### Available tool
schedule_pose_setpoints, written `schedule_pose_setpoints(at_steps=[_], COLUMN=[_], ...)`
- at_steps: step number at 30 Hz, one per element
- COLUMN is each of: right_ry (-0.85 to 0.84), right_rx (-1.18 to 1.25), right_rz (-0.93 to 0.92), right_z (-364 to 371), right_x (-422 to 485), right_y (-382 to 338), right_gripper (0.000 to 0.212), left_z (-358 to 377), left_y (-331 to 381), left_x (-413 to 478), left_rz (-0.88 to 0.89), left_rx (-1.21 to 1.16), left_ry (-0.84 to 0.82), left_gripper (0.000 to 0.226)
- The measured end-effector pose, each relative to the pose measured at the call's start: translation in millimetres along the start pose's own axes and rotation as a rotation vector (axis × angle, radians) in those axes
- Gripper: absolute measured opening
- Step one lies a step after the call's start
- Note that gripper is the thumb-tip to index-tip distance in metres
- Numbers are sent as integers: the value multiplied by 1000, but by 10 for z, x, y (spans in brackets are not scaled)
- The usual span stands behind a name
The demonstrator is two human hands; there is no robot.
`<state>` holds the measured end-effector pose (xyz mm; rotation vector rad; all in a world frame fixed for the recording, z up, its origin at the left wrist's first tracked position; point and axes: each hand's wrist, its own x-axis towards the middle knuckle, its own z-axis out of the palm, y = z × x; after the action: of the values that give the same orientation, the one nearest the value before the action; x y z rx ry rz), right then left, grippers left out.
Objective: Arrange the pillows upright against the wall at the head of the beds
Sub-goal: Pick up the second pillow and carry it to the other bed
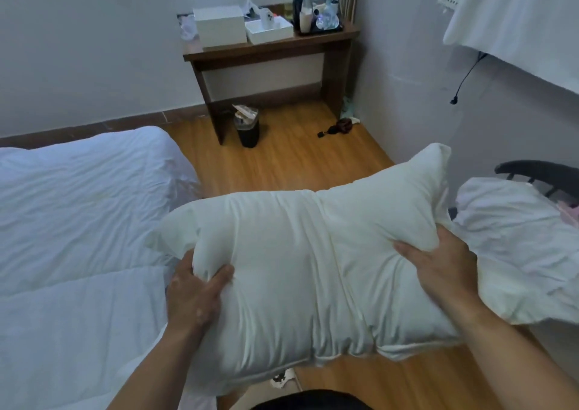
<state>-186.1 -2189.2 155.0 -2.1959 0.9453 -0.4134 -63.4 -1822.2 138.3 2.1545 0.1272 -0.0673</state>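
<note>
Pillow (300,271) hangs over the floor (282,162), our left hand (195,297) and right hand (445,271) pinching bunched fabric. We judge the soft cover could slip free and drop.

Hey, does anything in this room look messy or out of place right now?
Yes. A dark item with a cord lies loose on the wood floor by the wall corner, the bin under the side table is overfull, and a plug dangles unplugged down the right wall.

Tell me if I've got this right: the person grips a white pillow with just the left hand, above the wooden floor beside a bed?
Not quite. The head view shows both hands gripping the white pillow: the left hand and the right hand. The rest holds: it hangs above the wooden floor, beside the bed.
</note>
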Motion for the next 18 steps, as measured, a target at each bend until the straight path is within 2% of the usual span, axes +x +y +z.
schedule_pose_setpoints(at_steps=[3, 12, 18], right_ry=[-10, -48, -189], right_rx=[23, 40, 70], right_rz=[-9, -122, -185], right_z=[352, 1357, 2056], right_x=[548, 2257, 3606], right_y=[-412, -1533, -2301], right_gripper=[60, 55, 54], left_z=[-69, -4, 170], left_y=[138, 554, 837], left_x=[687, 2518, 3591], left_rz=[2, -41, -140], left_rx=[12, -10, -35], left_ry=[34, 149, 283], left_gripper=[69, 63, 65])
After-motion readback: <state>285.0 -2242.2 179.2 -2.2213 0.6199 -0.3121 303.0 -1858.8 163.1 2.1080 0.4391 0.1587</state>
